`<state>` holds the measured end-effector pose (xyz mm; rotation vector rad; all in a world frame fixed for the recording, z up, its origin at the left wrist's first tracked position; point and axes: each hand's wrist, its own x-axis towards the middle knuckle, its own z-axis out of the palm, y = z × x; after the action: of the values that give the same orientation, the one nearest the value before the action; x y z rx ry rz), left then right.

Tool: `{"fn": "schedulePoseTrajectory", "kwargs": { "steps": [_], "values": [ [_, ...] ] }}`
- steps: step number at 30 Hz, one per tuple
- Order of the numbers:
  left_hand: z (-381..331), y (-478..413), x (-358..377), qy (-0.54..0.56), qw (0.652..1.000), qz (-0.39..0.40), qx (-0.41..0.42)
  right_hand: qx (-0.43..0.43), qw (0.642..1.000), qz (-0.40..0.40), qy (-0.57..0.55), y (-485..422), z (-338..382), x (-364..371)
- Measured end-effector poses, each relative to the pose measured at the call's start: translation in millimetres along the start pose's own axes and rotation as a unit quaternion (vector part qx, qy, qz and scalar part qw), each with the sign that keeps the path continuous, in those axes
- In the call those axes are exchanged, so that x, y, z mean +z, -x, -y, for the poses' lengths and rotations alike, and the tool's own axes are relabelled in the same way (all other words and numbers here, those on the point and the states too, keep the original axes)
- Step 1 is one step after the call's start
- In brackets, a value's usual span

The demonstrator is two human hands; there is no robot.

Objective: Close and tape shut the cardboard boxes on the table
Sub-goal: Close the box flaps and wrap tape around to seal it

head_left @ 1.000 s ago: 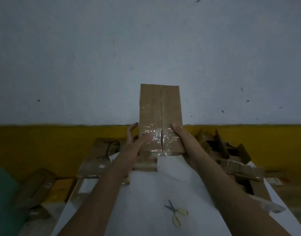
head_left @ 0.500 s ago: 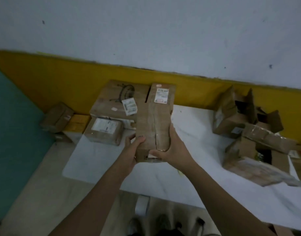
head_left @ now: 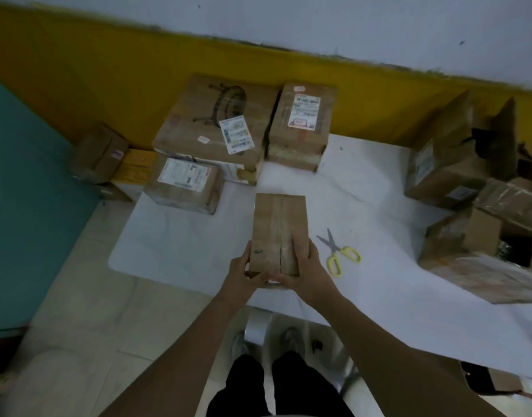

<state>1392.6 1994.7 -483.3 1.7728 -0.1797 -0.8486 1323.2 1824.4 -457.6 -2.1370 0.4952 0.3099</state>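
Near scissors [head_left: 338, 251] and parcels [head_left: 183, 191], left hand [head_left: 239, 276] and right hand [head_left: 308, 273] clamp the box [head_left: 278, 224].

- Single wide-angle view, worn on the head; stood over the near edge of the table [head_left: 183, 236] and faced forward and steeply down.
- Rolled sideways, with the table's far edge and the yellow wall band [head_left: 108, 70] slanting down toward the right.
- Sat close in, with the wearer's legs [head_left: 249, 386] and the floor [head_left: 78, 326] straight below at the frame's bottom.
- Held the near left corner in frame; cut off the right side.
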Motion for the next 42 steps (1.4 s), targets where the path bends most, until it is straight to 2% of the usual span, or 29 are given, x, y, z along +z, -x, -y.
{"fn": "schedulePoseTrajectory", "kwargs": {
  "steps": [4,7,10,12,14,15,17,20,23,26,28,30,32,35,37,39,42],
  "values": [
    [12.8,-7.3,6.9,-0.068,0.997,0.025,-0.007,-0.009,0.997,0.042,0.064,-7.6,-25.4,6.5],
    [22.1,-3.2,6.4,-0.149,0.987,-0.028,-0.047,0.024,0.986,0.059,0.154,-6.4,-34.6,7.9],
    [28.3,25.0,8.5,-0.179,0.96,-0.184,-0.114,0.023,0.967,-0.035,0.251,5.4,-23.0,7.9],
    [44.3,43.1,11.6,-0.164,0.939,-0.248,-0.173,-0.012,0.953,-0.139,0.269,13.7,-12.1,5.2],
    [58.2,52.8,17.3,-0.138,0.922,-0.226,-0.281,-0.084,0.926,-0.221,0.295,18.5,-3.7,5.4],
    [65.1,52.9,20.1,-0.121,0.915,-0.191,-0.335,-0.115,0.917,-0.232,0.304,19.9,-1.6,6.5],
    [65.8,52.1,28.0,-0.057,0.915,-0.135,-0.376,-0.159,0.913,-0.212,0.309,23.2,-0.2,11.5],
    [64.7,41.0,39.2,-0.009,0.929,-0.104,-0.355,-0.167,0.928,-0.18,0.281,30.7,-2.1,23.0],
    [64.2,29.4,42.9,-0.034,0.934,-0.082,-0.347,-0.103,0.955,-0.081,0.267,39.0,-7.3,33.3],
    [59.9,20.1,36.5,0.009,0.932,-0.081,-0.354,-0.007,0.966,0.026,0.257,40.4,-18.6,42.9],
    [51.0,16.1,31.5,0.01,0.932,-0.06,-0.357,0.059,0.975,0.065,0.205,41.0,-24.5,45.7],
    [38.0,12.5,27.5,-0.027,0.938,-0.034,-0.344,0.142,0.981,0.101,0.079,38.7,-29.9,48.7],
    [19.6,12.5,21.5,-0.089,0.944,-0.022,-0.318,0.237,0.961,0.123,-0.074,35.7,-25.1,50.3],
    [-9.3,19.4,9.4,-0.156,0.956,0.005,-0.247,0.319,0.914,0.154,-0.199,28.2,-3.3,43.1],
    [-30.1,28.6,0.0,-0.185,0.962,0.025,-0.198,0.323,0.89,0.182,-0.267,27.3,12.5,31.9],
    [-51.8,35.5,-10.2,-0.197,0.967,0.041,-0.155,0.285,0.885,0.191,-0.315,27.4,25.0,19.1],
    [-80.4,36.2,-25.5,-0.205,0.972,0.058,-0.099,0.224,0.883,0.127,-0.392,24.6,39.4,-1.0]
  ]
}}
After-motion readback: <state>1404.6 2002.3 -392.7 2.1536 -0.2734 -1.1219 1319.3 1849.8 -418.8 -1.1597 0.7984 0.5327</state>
